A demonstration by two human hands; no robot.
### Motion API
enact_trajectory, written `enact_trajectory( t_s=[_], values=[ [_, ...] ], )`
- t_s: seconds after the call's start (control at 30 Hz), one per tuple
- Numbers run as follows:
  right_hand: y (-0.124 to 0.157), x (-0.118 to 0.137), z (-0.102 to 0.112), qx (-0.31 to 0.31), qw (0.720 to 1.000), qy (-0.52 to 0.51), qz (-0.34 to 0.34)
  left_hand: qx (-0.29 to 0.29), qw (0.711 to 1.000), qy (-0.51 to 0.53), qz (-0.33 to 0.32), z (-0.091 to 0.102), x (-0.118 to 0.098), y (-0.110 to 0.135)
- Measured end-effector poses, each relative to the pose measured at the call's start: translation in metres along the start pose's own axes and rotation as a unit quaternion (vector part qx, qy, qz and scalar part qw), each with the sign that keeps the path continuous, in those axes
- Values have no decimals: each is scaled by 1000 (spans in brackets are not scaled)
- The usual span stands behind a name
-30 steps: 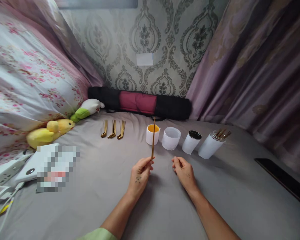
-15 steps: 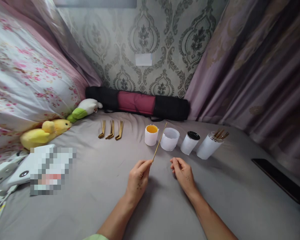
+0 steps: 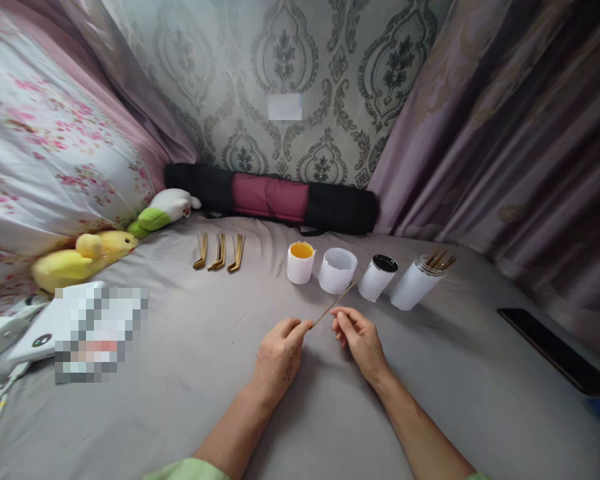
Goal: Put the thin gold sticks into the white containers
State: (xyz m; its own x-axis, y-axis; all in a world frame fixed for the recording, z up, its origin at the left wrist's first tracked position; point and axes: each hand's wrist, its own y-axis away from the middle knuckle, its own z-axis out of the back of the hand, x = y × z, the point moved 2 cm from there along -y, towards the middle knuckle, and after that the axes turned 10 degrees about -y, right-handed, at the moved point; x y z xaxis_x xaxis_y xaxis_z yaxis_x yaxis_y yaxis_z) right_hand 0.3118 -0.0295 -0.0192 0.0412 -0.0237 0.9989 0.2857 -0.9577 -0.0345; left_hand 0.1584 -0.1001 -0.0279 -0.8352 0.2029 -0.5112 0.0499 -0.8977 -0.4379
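My left hand (image 3: 281, 350) is closed, pinching one end of a thin golden-brown stick (image 3: 333, 305) between thumb and fingertips. The stick slants up and to the right, its far end in front of the white tubs. My right hand (image 3: 359, 339) is beside it with fingers loosely curled and the thumb apart; its index fingertip is close to the stick, and I cannot tell if they touch. Beyond the hands stand a cup with yellow inside (image 3: 301, 265), a wide white tub (image 3: 337, 272), a white can with a dark inside (image 3: 377, 280) and a jar of brown sticks (image 3: 416, 287).
Three bundles of bent golden sticks (image 3: 219, 253) lie on the grey sheet (image 3: 190, 400). A black and maroon long bag (image 3: 270, 199) rests against the wall. Plush toys (image 3: 87, 260), a white device (image 3: 50, 333) and power strips are left; a black phone-like slab (image 3: 555, 350) is right.
The stick has swung from steeply upright to a lower slant toward the right. My right hand has shifted slightly left, its fingers loosening near the stick. The view has tilted slightly down.
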Motion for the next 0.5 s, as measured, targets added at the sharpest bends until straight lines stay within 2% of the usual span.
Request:
enact_trajectory(
  t_s=[0.23,0.5],
  values=[
    [0,-2,-1,24,997,-72,-12,14,998,-50,-16,0,-2,0],
    [4,3,-5,50,993,-98,-39,34,995,-91,-36,1,-6,0]
  ],
)
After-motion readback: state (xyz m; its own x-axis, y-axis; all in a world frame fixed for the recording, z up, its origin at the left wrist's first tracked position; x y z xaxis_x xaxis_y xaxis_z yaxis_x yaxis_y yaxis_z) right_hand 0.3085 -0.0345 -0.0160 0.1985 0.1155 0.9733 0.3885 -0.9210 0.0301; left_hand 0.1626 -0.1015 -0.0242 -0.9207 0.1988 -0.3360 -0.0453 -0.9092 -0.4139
